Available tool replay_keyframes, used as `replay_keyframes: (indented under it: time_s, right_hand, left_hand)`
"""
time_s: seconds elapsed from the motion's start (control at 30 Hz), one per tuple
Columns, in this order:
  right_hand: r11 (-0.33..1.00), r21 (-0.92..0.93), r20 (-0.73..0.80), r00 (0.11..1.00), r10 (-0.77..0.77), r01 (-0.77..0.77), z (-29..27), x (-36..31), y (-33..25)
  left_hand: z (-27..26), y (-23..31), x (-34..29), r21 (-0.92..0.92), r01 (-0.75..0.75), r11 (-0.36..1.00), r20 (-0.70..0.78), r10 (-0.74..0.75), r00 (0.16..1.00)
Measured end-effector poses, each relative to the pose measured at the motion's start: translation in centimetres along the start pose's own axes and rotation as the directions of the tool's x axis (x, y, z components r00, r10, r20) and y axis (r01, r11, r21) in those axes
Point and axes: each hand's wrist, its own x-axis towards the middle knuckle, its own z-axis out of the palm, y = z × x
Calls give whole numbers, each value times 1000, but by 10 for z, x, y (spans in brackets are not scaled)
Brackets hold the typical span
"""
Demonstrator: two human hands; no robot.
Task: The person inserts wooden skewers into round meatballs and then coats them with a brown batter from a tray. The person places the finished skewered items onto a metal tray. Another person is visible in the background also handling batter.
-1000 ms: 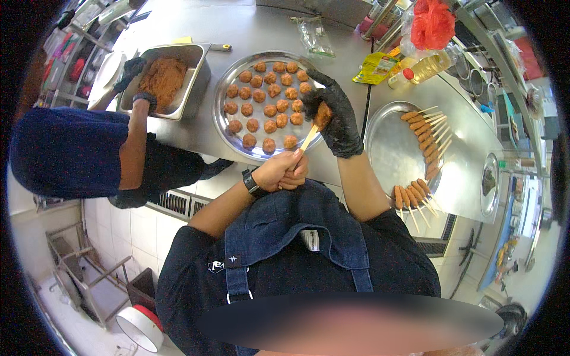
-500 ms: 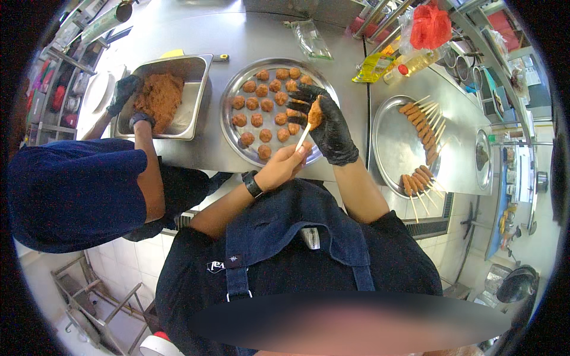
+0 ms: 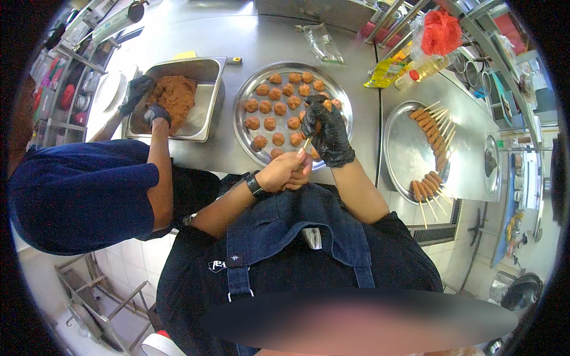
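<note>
Bare and wearing a watch, my left hand (image 3: 286, 172) grips the lower end of a wooden stick (image 3: 307, 143) just in front of the round metal tray (image 3: 238, 126). My right hand (image 3: 329, 136), in a black glove, is wrapped round the minced meat (image 3: 327, 105) on the stick's upper part. Most of that meat is hidden by the fingers; a bit shows between them. Under and beside the right hand, many raw meatballs (image 3: 279, 108) lie in rows on the tray.
On the right, a second round tray (image 3: 404, 154) bears several meat skewers (image 3: 428, 127). At left, a co-worker's gloved hands (image 3: 138, 92) work minced meat (image 3: 178, 98) in a steel pan (image 3: 208, 115). Behind are a plastic bag (image 3: 323, 44), a yellow packet (image 3: 383, 71) and an oil bottle (image 3: 421, 70).
The right hand's fingers have closed round the meat, which showed openly before. My left hand has shifted slightly down the stick, and its fingers are more curled. The whole view has shifted slightly.
</note>
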Motion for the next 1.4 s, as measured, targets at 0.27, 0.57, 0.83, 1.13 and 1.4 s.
replay_keyframes:
  time_s: [0.27, 0.57, 0.83, 1.13, 1.4]
  right_hand:
    - [954, -291, 69, 997, -47, 65, 1, 0, 12]
    - [953, -268, -51, 986, -161, 141, 11, -7, 22]
    - [968, -220, -107, 984, -144, 118, 4, -4, 24]
    - [1000, -25, -133, 991, -8, 4, -13, 1, 8]
    - [945, -325, -255, 959, -125, 37, -6, 1, 24]
  left_hand:
    - [-3, 5, -9, 26, -39, 999, -41, 40, 998]
    - [-5, -2, -5, 165, -134, 977, -200, 167, 965]
    - [0, -6, 9, 390, -87, 917, -351, 235, 906]
    - [-2, -12, 19, 576, -99, 811, -297, 320, 900]
    - [-8, -14, 14, 523, -97, 847, -331, 306, 892]
